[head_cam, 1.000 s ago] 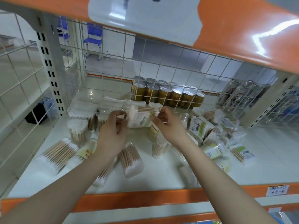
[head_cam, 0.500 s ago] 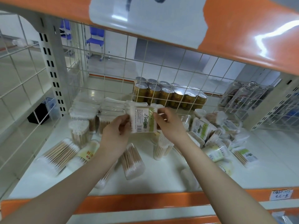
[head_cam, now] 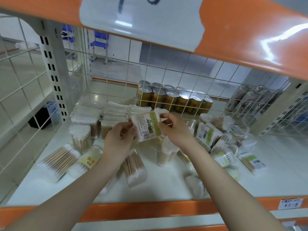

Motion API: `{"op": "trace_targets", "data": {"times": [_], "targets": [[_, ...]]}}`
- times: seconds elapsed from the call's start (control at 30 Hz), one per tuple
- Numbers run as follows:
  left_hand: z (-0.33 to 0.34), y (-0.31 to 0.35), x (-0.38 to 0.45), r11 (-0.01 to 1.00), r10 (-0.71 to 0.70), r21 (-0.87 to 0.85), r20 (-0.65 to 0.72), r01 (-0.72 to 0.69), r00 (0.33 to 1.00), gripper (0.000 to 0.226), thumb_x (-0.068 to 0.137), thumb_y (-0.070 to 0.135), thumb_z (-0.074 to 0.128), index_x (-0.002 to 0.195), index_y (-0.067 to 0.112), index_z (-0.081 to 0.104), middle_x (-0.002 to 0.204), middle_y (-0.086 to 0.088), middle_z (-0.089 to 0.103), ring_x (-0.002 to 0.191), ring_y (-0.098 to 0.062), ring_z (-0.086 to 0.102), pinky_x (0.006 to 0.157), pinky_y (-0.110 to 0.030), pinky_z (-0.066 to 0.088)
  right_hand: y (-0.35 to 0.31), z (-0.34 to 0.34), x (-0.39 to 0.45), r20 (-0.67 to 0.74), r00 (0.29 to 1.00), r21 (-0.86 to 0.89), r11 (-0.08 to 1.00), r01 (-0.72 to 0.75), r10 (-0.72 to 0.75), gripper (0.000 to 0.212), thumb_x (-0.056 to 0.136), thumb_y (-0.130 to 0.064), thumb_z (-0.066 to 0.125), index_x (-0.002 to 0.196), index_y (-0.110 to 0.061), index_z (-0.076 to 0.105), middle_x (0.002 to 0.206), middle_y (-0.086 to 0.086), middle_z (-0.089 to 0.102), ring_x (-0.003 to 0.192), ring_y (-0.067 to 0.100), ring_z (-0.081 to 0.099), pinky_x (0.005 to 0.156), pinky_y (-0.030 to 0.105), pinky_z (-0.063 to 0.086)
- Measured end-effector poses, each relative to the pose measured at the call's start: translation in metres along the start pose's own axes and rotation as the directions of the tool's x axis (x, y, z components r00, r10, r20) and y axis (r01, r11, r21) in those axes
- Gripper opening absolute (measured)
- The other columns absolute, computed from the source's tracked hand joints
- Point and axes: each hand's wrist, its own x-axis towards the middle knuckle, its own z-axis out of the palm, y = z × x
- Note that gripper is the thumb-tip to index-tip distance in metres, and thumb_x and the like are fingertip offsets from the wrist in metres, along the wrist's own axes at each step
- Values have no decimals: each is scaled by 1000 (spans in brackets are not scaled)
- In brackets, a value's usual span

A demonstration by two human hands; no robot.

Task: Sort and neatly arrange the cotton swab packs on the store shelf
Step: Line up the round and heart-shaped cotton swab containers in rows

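Holding one item above stock: entry taken from the head view, largest first.

Shelf (head_cam: 166,184): white deck, orange front rail, wire mesh back and side. A large white sheet (head_cam: 141,19) taped to the upper orange beam carries a dark handwritten stroke, cut off and unreadable. A small tag (head_cam: 290,203) on the front rail bears handwriting too blurred to read.

Gold cans (head_cam: 175,100) and silver cans (head_cam: 250,100): behind the mesh; printing not legible.

Stacked packs (head_cam: 100,112): clear flat packs already ranged along the back left, neat.

Loose packs (head_cam: 221,144): a jumbled heap at right, green-and-white labels, print too small to read. More lie at front left, one with a yellow label (head_cam: 89,161) and red marks.

Round tubs (head_cam: 80,139): upright, swab heads up.

Held pack (head_cam: 147,126): flat clear pouch of wooden-stick swabs, raised above the deck at centre, in front of the stacked row. Label shows a green band, large dark characters I cannot make out, and a barcode at its lower edge. Judged very light, the film soft and slippery, the stick bundle inside stiff enough to resist bending. Best taken by its two short edges, not the loose film.

Left hand (head_cam: 119,136): fingers curled, pinching the pack's left edge.

Right hand (head_cam: 173,127): fingers curled, pinching its right edge near the top.
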Motion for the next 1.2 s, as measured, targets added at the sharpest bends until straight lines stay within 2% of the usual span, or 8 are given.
{"op": "trace_targets", "data": {"times": [0.13, 0.23, 0.4, 0.57, 0.83, 0.9, 1.03, 1.2], "targets": [[-1, -1, 1, 996, -67, -57, 12, 68, 998, 33, 87, 18, 62, 117, 19, 48, 90, 3, 64, 85, -15, 64, 76, -28, 51, 1, -1, 2, -4, 999, -14, 999, 36, -36, 30, 93, -23, 53, 123, -20, 53, 102, -7, 61, 80, -3, 54, 58, 10, 42], [-2, -1, 2, 999, -48, -20, 37, 49, 998, 50, 85, 15, 64, 130, 19, 42, 88, 11, 59, 79, 2, 57, 63, -10, 42, -1, -3, 3, 3, 998, -41, 997, 61, -61, 29, 93, -22, 53, 123, -20, 54, 105, -7, 60, 81, -2, 53, 54, 5, 41], [-2, -4, 1, 998, 6, 68, 59, -11, 998, 42, 85, 9, 63, 125, 13, 51, 83, 17, 54, 73, 7, 52, 56, 1, 39, -2, -4, 6, -11, 996, -35, 995, 93, -93, 24, 92, -20, 56, 115, -17, 58, 105, -4, 62, 89, 5, 55, 67, 10, 42], [-2, -8, -2, 981, 89, 166, 100, -104, 991, 36, 85, 13, 63, 120, 13, 55, 83, 24, 52, 76, 10, 50, 62, -2, 39, -2, -5, 12, 18, 991, -54, 990, 133, -133, 20, 91, -16, 56, 111, -17, 62, 96, -13, 58, 79, -6, 52, 67, 7, 41], [-5, -15, -3, 955, 105, 265, 111, -131, 988, 42, 78, 21, 71, 117, 16, 55, 84, 19, 54, 77, 3, 51, 65, -5, 36, -1, -5, 21, 74, 983, -57, 983, 174, -169, 22, 90, -15, 58, 110, -17, 67, 99, -12, 62, 90, 5, 58, 77, 16, 45], [-6, -17, -4, 943, 110, 303, 109, -138, 988, 43, 78, 25, 72, 116, 17, 54, 84, 18, 54, 77, -1, 52, 66, -12, 39, -2, -5, 22, 95, 979, -53, 981, 186, -181, 22, 90, -15, 58, 110, -16, 67, 100, -12, 63, 86, 0, 57, 79, 17, 46], [-7, -19, -3, 902, 106, 404, 133, -151, 986, 48, 78, 38, 69, 117, 16, 52, 99, 7, 62, 90, -12, 58, 78, -27, 46, -4, -5, 25, 139, 966, -58, 972, 226, -216, 25, 91, -14, 57, 114, -14, 65, 98, -15, 59, 81, -10, 52, 73, 7, 44], [-7, -24, 1, 867, 101, 477, 113, -143, 988, 47, 76, 47, 67, 110, 18, 52, 104, 5, 65, 94, -16, 61, 80, -34, 49, -6, -4, 27, 128, 972, -14, 980, 198, -195, 24, 90, -11, 57, 112, -15, 65, 96, -15, 59, 87, -4, 55, 79, 14, 49]]}}
